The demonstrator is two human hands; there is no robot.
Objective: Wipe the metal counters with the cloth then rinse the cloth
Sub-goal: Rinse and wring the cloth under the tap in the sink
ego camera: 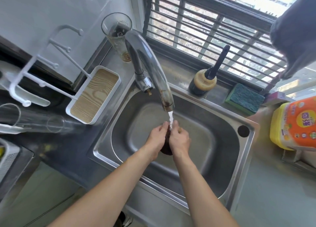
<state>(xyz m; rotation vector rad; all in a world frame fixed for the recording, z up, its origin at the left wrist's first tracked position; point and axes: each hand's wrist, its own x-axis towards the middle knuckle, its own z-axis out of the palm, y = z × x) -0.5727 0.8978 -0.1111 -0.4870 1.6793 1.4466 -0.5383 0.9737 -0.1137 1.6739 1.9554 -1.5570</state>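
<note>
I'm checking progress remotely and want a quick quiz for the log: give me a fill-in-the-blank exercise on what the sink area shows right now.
1. Both hands, left and right, hold the dark cloth under running ____.
2. The stream falls from the faucet into the steel ____.
3. The green sponge lies on the ledge, to the ____ of the faucet.

Missing words: water; sink; right

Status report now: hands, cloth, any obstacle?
Left hand and right hand both shut on cloth. Cloth under running tap, over sink. Nothing in the way.
</note>
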